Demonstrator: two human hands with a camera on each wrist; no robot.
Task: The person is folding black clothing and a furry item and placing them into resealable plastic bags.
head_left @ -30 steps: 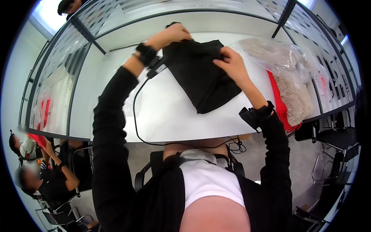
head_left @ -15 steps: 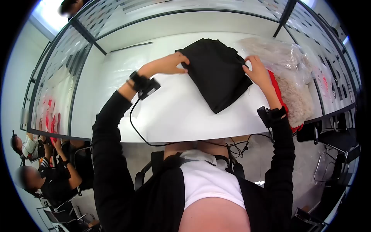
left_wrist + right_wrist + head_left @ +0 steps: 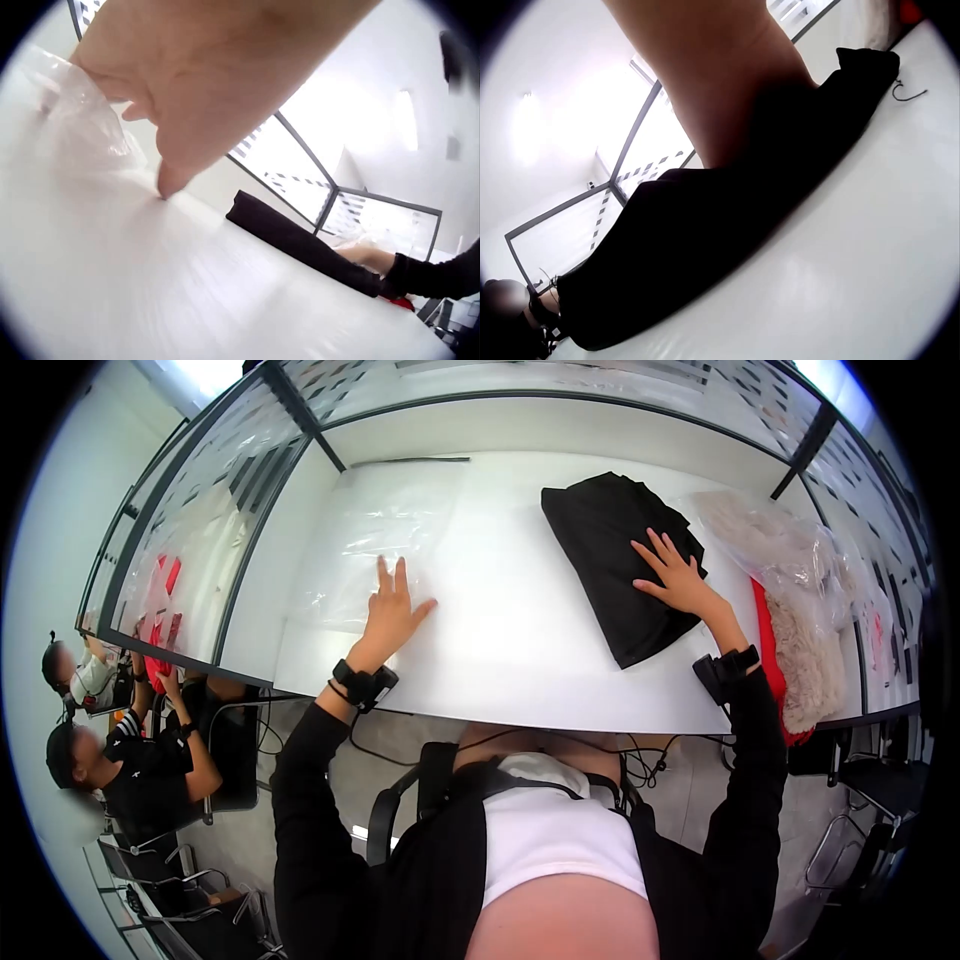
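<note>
A folded black garment lies flat on the white table, right of centre. My right hand rests on its right part with fingers spread and straight; the right wrist view shows the palm pressing the black garment. My left hand lies flat on the table at the near edge of a clear plastic bag, fingers straight. In the left wrist view the thumb touches the table beside the crinkled clear plastic bag, and the black garment shows farther off.
A clear bag of beige fluffy fabric and a red cloth lie at the table's right end. A glass partition runs along the far edge. Other people sit at the lower left. Cables hang under the near edge.
Both hands let go of the black garment, which now lies flat farther right. The right hand rests flat on it; the left hand moved left to the clear bag.
</note>
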